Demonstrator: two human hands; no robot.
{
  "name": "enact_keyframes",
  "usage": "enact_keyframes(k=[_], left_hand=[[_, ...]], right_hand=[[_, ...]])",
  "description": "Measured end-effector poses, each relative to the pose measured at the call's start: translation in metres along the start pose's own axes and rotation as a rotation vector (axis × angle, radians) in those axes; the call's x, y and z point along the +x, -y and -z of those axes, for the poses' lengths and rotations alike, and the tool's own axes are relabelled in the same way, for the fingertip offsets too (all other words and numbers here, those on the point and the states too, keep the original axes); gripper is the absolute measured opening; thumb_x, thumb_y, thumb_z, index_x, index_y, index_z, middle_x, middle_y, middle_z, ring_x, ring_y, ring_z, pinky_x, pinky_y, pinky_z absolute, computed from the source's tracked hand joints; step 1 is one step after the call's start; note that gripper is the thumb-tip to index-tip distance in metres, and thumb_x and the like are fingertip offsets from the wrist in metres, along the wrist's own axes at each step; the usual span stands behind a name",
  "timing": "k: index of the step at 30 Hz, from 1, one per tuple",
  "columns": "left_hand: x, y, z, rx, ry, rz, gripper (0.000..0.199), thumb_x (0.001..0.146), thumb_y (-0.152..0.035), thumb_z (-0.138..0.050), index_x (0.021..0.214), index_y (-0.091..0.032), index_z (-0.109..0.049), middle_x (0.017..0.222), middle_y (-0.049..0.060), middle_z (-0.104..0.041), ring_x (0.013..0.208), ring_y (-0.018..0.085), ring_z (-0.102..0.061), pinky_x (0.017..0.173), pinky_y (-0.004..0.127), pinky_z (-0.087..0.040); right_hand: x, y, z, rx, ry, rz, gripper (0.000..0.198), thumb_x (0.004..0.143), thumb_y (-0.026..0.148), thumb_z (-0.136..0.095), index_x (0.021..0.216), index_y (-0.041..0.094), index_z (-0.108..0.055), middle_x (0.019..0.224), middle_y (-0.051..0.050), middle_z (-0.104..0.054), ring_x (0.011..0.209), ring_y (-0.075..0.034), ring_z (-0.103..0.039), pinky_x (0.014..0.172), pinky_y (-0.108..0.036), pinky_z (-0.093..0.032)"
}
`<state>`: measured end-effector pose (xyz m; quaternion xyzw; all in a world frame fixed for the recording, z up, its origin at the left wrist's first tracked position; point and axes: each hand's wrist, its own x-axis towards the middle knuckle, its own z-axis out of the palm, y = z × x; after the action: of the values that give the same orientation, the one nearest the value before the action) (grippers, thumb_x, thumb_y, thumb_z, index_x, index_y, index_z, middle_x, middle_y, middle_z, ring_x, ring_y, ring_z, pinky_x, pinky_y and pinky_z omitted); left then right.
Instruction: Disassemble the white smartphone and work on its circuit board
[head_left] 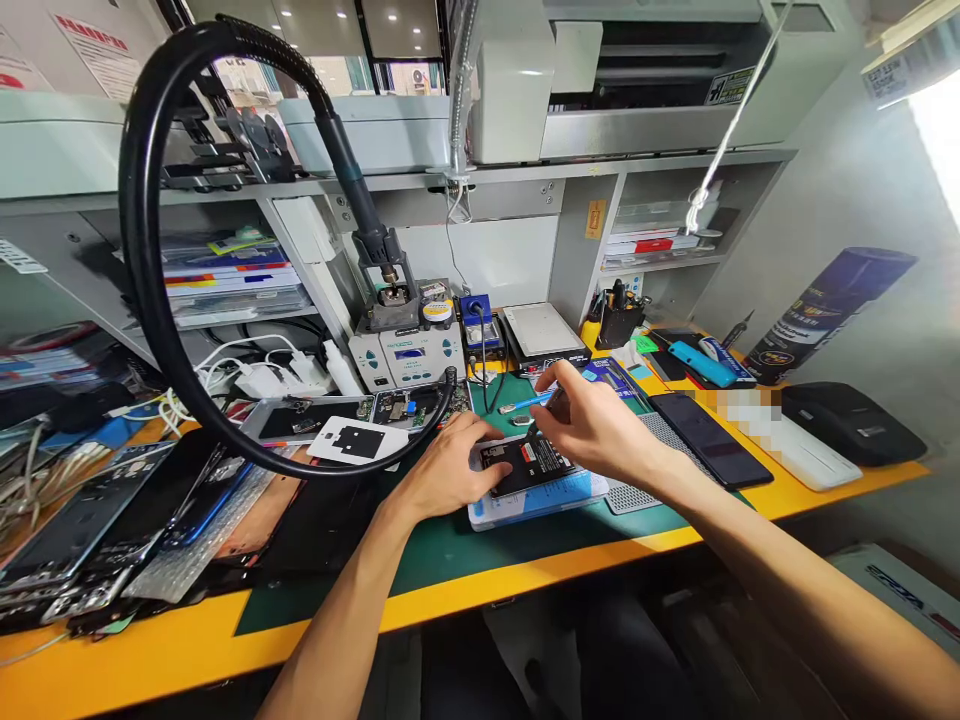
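An opened phone (531, 462) with its black battery showing lies on a blue and white flat box (559, 500). My left hand (450, 465) grips the phone's left end, thumb on the near side and fingers at the far side. Above its right part, my right hand (589, 415) is closed on a slim dark tool (556, 405), which points down toward the phone; its tip is hard to make out. Just behind lie a blue-handled brush-like tool (525, 403) and a small metal part (521, 421).
A black hose (142, 250) loops across the left front from the hot-air station (409, 355). Phone parts (82, 510) pile up at left. A dark phone (709, 437), white slab (795, 440), black case (855, 423) and spray can (825, 310) stand at right. Shelves (480, 180) rise behind.
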<state>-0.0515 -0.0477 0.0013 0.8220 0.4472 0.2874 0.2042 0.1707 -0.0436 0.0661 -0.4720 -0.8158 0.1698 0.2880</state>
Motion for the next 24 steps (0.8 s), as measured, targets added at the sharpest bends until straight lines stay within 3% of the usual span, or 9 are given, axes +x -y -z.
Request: enact_keyframes(k=[6, 10, 16, 20, 24], left_hand=[[0.007, 0.000, -0.011, -0.001, -0.115, -0.026, 0.005, 0.087, -0.025, -0.065, 0.090, -0.022, -0.068, 0.092, 0.004, -0.068, 0.094, 0.021, -0.061, 0.087, 0.034, -0.048], [0.009, 0.004, -0.012, 0.026, -0.148, -0.002, 0.015, 0.092, -0.022, -0.055, 0.083, -0.022, -0.067, 0.086, 0.003, -0.069, 0.087, 0.019, -0.061, 0.085, 0.032, -0.047], [0.014, 0.023, -0.012, 0.122, -0.219, 0.178, 0.023, 0.095, -0.030, -0.049, 0.084, -0.021, -0.067, 0.072, 0.001, -0.063, 0.066, 0.016, -0.055, 0.066, 0.029, -0.041], [0.022, 0.032, -0.017, 0.182, -0.186, 0.290, 0.026, 0.093, -0.033, -0.051, 0.081, -0.022, -0.071, 0.056, -0.003, -0.054, 0.055, 0.015, -0.049, 0.057, 0.027, -0.033], [0.029, 0.032, -0.022, 0.223, -0.145, 0.366, 0.026, 0.089, -0.029, -0.052, 0.078, -0.023, -0.075, 0.055, -0.002, -0.060, 0.054, 0.015, -0.051, 0.055, 0.027, -0.029]], right_hand=[[0.007, -0.008, -0.008, 0.114, -0.068, -0.088, 0.015, 0.089, 0.030, -0.055, 0.099, 0.025, -0.044, 0.047, 0.012, -0.044, 0.043, -0.014, -0.042, 0.048, -0.025, -0.026], [0.013, -0.021, -0.019, 0.286, -0.100, -0.168, 0.020, 0.088, 0.035, -0.059, 0.100, 0.025, -0.047, 0.053, 0.008, -0.056, 0.048, -0.017, -0.057, 0.050, -0.026, -0.037], [0.027, -0.061, -0.028, 0.562, -0.233, -0.297, 0.032, 0.084, 0.041, -0.065, 0.101, 0.024, -0.045, 0.063, 0.003, -0.065, 0.055, -0.021, -0.069, 0.051, -0.030, -0.052], [0.030, -0.087, -0.036, 0.689, -0.306, -0.373, 0.039, 0.082, 0.046, -0.066, 0.100, 0.023, -0.040, 0.060, 0.002, -0.066, 0.053, -0.023, -0.071, 0.048, -0.033, -0.056], [0.027, -0.098, -0.042, 0.764, -0.336, -0.406, 0.043, 0.077, 0.048, -0.071, 0.099, 0.023, -0.042, 0.057, 0.003, -0.066, 0.051, -0.024, -0.070, 0.046, -0.033, -0.057]])
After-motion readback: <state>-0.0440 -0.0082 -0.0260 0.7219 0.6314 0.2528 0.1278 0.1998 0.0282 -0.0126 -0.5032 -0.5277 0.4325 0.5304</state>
